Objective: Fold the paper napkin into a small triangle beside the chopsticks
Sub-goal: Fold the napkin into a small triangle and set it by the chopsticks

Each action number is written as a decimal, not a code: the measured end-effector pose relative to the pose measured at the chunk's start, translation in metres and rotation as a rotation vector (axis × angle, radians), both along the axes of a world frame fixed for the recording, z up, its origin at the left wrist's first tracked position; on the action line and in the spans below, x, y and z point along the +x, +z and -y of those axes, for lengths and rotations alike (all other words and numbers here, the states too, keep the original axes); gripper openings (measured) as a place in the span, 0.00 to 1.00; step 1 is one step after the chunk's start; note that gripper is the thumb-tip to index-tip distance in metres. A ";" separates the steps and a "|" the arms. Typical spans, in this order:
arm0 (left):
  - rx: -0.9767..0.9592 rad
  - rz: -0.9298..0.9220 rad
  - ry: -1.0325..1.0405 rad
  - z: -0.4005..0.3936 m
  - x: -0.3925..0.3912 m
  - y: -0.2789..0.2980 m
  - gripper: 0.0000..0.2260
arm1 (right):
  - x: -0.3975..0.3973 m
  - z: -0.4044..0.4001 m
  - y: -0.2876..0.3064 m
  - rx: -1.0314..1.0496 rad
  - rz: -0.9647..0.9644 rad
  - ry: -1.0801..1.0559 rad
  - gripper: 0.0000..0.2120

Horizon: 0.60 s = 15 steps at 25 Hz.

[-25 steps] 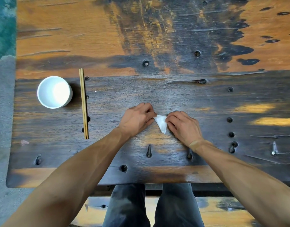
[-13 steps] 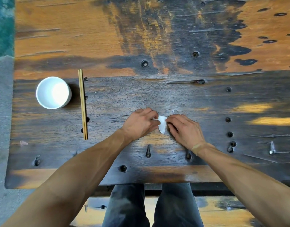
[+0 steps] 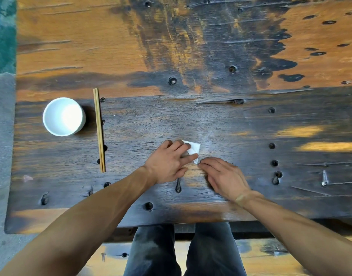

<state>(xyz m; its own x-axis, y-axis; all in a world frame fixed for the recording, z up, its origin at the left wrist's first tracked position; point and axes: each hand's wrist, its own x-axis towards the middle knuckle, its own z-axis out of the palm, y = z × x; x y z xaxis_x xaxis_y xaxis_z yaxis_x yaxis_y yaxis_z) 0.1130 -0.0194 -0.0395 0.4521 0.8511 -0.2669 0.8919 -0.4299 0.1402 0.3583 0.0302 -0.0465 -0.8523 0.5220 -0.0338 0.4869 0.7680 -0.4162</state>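
Note:
The white paper napkin [image 3: 195,149] lies folded into a small triangle on the dark wooden table [image 3: 211,120], near its front middle. My left hand [image 3: 169,162] lies flat over the napkin's left part, its straight fingers pressing the paper down. My right hand [image 3: 222,176] rests on the table just right of and below the napkin, fingertips at the napkin's lower tip, fingers relaxed. The pair of wooden chopsticks [image 3: 99,130] lies parallel to the table's left side, well left of the napkin.
A white bowl [image 3: 63,116] stands left of the chopsticks. Round bolt heads and holes dot the wooden top. The table's front edge runs just above my knees [image 3: 183,250]. Grey floor shows along the left.
My left hand has spread flat over the napkin. My right hand has drawn back and down, off the paper, so only its fingertips stay near the lower tip.

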 end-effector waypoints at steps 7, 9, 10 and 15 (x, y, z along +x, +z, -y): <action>-0.114 -0.079 0.073 0.028 0.012 -0.006 0.33 | -0.025 -0.006 0.005 -0.012 0.261 -0.108 0.27; -0.140 -0.080 0.093 0.034 0.015 -0.004 0.33 | -0.026 -0.005 0.003 -0.013 0.390 -0.040 0.31; -0.147 -0.076 0.098 0.037 0.015 -0.004 0.33 | -0.025 -0.005 0.002 -0.009 0.442 -0.013 0.33; -0.126 -0.014 0.168 0.029 0.014 0.003 0.31 | -0.022 -0.008 0.000 0.014 0.559 0.047 0.35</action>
